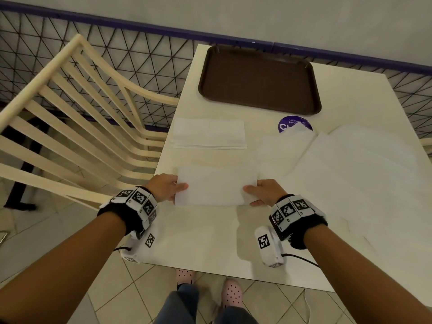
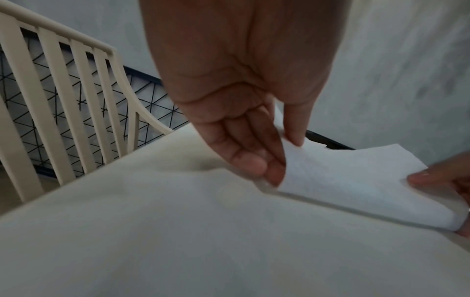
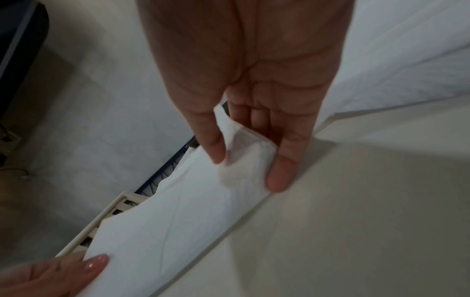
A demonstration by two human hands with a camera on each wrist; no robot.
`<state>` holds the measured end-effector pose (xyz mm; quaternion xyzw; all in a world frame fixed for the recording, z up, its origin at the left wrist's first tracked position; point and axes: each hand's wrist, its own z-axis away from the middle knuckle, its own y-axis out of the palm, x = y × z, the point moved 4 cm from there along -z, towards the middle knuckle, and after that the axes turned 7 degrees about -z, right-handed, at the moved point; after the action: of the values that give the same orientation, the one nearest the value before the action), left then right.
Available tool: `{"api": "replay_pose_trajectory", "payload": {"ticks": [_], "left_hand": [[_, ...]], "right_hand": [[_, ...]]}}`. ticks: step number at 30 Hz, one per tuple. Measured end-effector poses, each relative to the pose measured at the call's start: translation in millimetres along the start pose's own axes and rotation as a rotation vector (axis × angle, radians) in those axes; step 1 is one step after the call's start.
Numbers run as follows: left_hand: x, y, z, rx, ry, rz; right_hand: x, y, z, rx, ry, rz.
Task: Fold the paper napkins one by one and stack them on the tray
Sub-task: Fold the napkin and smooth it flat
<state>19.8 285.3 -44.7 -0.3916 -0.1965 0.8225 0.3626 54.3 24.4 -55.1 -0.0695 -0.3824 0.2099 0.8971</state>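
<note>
A white paper napkin [image 1: 214, 187], folded over, hangs just above the near middle of the table between my two hands. My left hand [image 1: 169, 187] pinches its left end with the thumb on top; the left wrist view shows that napkin [image 2: 356, 180] held between thumb and fingers [image 2: 267, 166]. My right hand [image 1: 260, 192] pinches the right end, and in the right wrist view the napkin [image 3: 178, 221] curls between thumb and fingers [image 3: 279, 176]. The brown tray [image 1: 259, 78] lies bare at the far side of the table.
A stack of folded napkins [image 1: 209, 133] lies between the held napkin and the tray. Unfolded napkins [image 1: 350, 169] spread over the right part of the table, partly covering a purple round sticker [image 1: 294, 123]. A cream slatted chair [image 1: 77, 118] stands left of the table.
</note>
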Motion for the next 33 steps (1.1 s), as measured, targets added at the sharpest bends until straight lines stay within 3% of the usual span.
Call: {"api": "replay_pose_trajectory", "payload": {"ticks": [3, 9, 14, 33], "left_hand": [[-6.9, -1.7, -2.2, -0.073, 0.033, 0.030], [-0.9, 8.7, -2.0, -0.040, -0.050, 0.123], [9.1, 16.7, -0.1, -0.091, -0.119, 0.176], [1.2, 19.1, 9.7, -0.158, -0.190, -0.064]], "right_hand": [[2.9, -0.2, -0.5, -0.010, 0.012, 0.007], [2.9, 0.0, 2.1, -0.032, -0.001, 0.035], [2.2, 0.7, 5.8, -0.065, -0.071, 0.216], [-1.6, 5.1, -10.1, -0.147, -0.157, 0.384]]}}
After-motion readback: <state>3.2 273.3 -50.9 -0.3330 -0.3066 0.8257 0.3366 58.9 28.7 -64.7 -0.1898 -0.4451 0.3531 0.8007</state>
